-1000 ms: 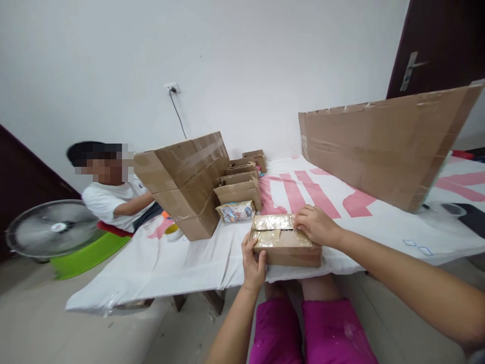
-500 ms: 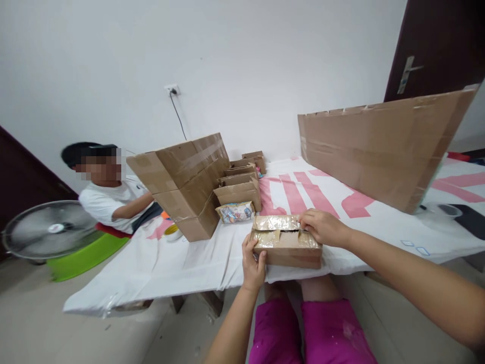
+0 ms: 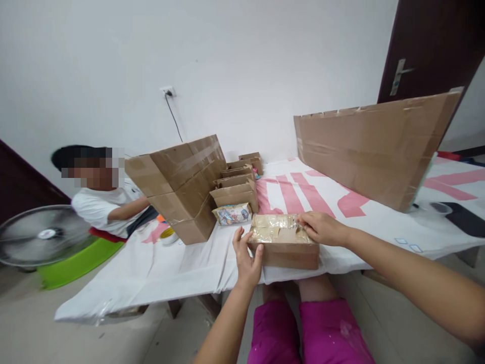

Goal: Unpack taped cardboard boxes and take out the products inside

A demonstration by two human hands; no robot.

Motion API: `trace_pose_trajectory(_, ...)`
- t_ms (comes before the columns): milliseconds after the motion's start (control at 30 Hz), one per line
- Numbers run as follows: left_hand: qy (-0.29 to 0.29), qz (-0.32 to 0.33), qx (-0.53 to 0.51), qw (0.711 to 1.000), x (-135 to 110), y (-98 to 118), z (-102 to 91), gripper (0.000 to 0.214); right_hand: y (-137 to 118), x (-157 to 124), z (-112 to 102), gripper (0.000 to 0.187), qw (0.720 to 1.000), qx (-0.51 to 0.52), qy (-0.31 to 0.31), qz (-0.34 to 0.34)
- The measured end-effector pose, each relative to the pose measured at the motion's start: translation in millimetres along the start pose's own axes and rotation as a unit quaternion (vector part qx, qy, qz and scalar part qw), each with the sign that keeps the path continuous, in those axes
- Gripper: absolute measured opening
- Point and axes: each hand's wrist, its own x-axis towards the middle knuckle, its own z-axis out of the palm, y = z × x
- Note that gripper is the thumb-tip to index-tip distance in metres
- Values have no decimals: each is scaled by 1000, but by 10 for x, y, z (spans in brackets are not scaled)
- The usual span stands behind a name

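Observation:
A small cardboard box (image 3: 290, 255) with shiny clear tape over its top flaps lies at the table's front edge, before my knees. Its flaps lie nearly level, almost closed. My right hand (image 3: 322, 228) has its fingers curled over the top right edge, pressed on the flap there. At the box's left end, my left hand (image 3: 247, 257) has its fingers spread, the thumb close against the front corner. Just behind the box, a printed packet (image 3: 233, 214) leans against a row of open cardboard boxes (image 3: 235, 196).
Tall cardboard partitions stand left (image 3: 185, 187) and right (image 3: 371, 146) on the white and pink tablecloth (image 3: 189, 273). A tape roll (image 3: 168, 236) lies by the left one. Another person (image 3: 102, 202) sits at left near a fan (image 3: 41, 235). A black flat object (image 3: 468, 218) lies right.
The gap between the box's top flaps has closed down. My left fingers have lifted off the box's left end and spread. The view has shifted slightly.

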Motion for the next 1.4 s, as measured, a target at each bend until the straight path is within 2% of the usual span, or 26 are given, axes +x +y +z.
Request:
trace_pose_trajectory(67,16,37,10,999,170,193,-14,27,11,4,19,15,1000,1,5,18)
trace_pose_trajectory(100,3,55,14,998,261,291,1,22,14,8,26,15,1000,4,7,23)
trace_pose_trajectory(167,-67,71,32,995,448,470,81,12,17,16,36,15,999,10,10,32)
trace_pose_trajectory(300,-248,-10,83,965,767,681,384,11,10,18,54,13,999,26,17,44)
trace_pose_trajectory(400,-323,-44,70,943,891,687,603,5,7,3,58,13,997,46,28,56)
trace_pose_trajectory(467,-354,-53,53,932,909,649,693,11,32,-10,46,15,994,60,48,76)
trace_pose_trajectory(567,-371,-75,43,924,875,588,736,13,155,-32,4,15,984,74,100,129)
trace_pose_trajectory(767,-350,-90,52,931,823,577,671,12,547,-215,-84,6,945,101,194,243)
trace_pose_trajectory(833,-349,-80,53,932,822,606,653,13,577,-356,-89,9,939,112,206,253)
trace_pose_trajectory(933,-343,-54,60,936,811,673,643,8,465,-643,-16,13,938,156,193,241)
trace_pose_trajectory(1033,-320,-16,72,945,789,750,634,10,234,-1001,245,15,936,247,117,222)
trace_pose_trajectory(1133,-281,12,81,956,762,806,597,10,1,-1402,733,10,931,273,-4,243)
trace_pose_trajectory(1200,-239,51,78,966,732,823,546,7,-108,-1666,1119,5,931,216,-77,284)
trace_pose_trajectory(1267,-193,113,76,972,681,826,475,6,-163,-1895,1468,12,928,123,-140,323)
trace_pose_trajectory(1333,-166,168,77,969,604,821,389,7,-168,-2055,1719,12,918,61,-175,350)
trace_pose_trajectory(1400,-168,195,72,964,508,817,299,5,-137,-2138,1854,11,906,40,-189,376)
